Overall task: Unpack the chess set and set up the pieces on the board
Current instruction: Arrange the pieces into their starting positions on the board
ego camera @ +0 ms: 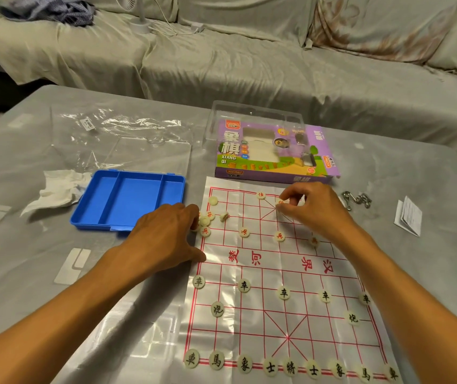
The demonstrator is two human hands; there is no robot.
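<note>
Right hand [309,209] pinches red piece [280,202] over xiangqi board [282,275] far palace. Left hand [166,239], fingers curled, touches loose pieces [205,221] at board's far-left edge. Risk: forearms sweeping across thin sheet, shifting placed pieces.

The board [285,275] at lower centre is a glossy white sheet printed with a red grid, red diagonal crosses and red characters across its middle band. The near pieces [284,293] are cream discs with black characters; the far pieces [279,236] are cream with red ones. Left of the board, the tray [127,199] is solid bright blue. At upper centre, the box [274,151] is purple with green, orange and yellow artwork. A crumpled tissue [58,189] at left is white.
</note>
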